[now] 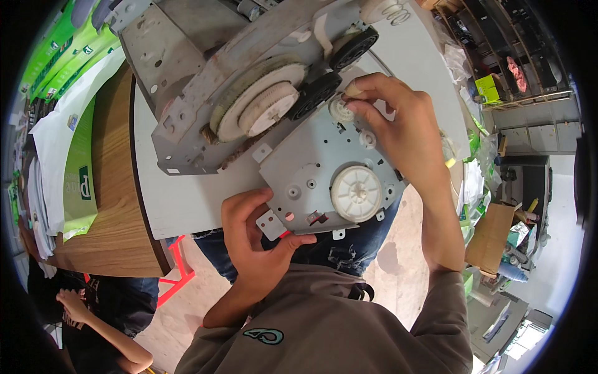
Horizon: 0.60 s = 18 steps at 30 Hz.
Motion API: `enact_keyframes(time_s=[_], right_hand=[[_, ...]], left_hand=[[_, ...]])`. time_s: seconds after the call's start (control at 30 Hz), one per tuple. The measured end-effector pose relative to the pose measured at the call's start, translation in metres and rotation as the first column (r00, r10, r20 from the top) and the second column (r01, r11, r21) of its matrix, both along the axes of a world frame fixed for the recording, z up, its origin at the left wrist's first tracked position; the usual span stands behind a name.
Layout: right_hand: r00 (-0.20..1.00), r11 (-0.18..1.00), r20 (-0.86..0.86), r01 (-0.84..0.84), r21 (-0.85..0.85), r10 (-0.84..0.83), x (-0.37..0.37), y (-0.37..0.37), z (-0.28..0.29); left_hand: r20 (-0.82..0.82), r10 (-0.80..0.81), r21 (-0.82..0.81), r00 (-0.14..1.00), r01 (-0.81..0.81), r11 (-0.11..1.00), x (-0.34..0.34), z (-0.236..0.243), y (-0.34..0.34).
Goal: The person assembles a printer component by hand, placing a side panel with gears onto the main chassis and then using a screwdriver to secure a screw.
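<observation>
A grey metal gear plate (293, 159) lies tilted over the front edge of the table, close to my body. My left hand (252, 240) grips its near left corner, thumb below and fingers around a bent tab. At the plate's far end, the thumb and forefinger of my right hand (402, 121) are pinched at a small white gear (341, 111). A large spoked white gear (356, 193) sits on the plate's near right part. Beside it is a smaller white piece (367, 139). My fingers partly hide the small gear.
Just beyond stands a large metal frame (187, 115) with a stepped white gear (271, 109) and black gear wheels (355, 48). Green-and-white packages (78, 181) line the left. Another person's arm (112, 333) shows at lower left. A cardboard box (491, 240) and shelving (498, 43) stand on the right.
</observation>
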State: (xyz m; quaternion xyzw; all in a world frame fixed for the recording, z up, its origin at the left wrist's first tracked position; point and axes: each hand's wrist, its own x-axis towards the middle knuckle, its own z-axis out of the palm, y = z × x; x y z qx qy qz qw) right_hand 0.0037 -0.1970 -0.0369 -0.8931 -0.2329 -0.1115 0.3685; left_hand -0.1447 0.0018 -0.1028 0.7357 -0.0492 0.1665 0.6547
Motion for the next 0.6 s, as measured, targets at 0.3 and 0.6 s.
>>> enact_keyframes(time_s=[0.3, 0.6], right_hand=[[0.993, 0.992, -0.120, 0.030, 0.119, -0.016, -0.002, -0.001, 0.002], [0.995, 0.973, -0.041, 0.099, 0.210, -0.093, -0.010, -0.021, 0.003]], left_hand=[[-0.057, -0.008, 0.074, 0.998, 0.012, 0.997, 0.001, 0.012, 0.002], [-0.076, -0.042, 0.214, 0.996, 0.058, 0.975, 0.001, 0.017, 0.007]])
